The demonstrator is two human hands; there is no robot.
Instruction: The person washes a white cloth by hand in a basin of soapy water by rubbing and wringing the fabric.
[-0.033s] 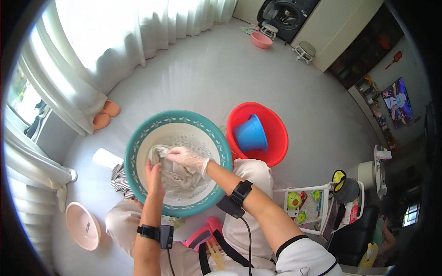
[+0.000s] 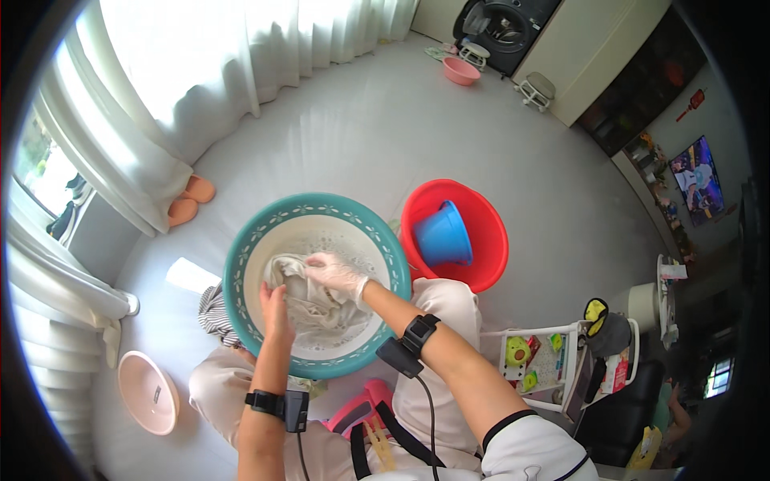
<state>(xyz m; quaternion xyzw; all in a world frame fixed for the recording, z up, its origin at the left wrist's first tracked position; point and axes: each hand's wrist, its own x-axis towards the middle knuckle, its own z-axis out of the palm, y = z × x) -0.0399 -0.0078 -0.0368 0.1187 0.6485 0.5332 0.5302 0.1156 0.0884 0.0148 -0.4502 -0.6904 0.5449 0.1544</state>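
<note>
The pale, wet cloth lies bunched inside the wide teal-rimmed basin, in cloudy, foamy water; both hands are at it, a little apart from each other; the right hand, in a thin translucent glove, reaches in from the right with its fingertips closed on the upper part of the cloth; the left hand comes up over the near left of the basin, thumb and fingers at the cloth's left edge, and I cannot tell whether they are clamped on it; each forearm wears a black strap with a small box, such as the right strap; just right of the basin stands a red tub, and in it a blue bucket leans on its side; a striped cloth lies at the basin's left, partly hidden by it; farther left, on the grey floor, sits a pale pink basin; orange slippers lie by the white curtain; a white cart holding small colourful things stands at the lower right; a dark washing machine stands at the far end of the room
</note>
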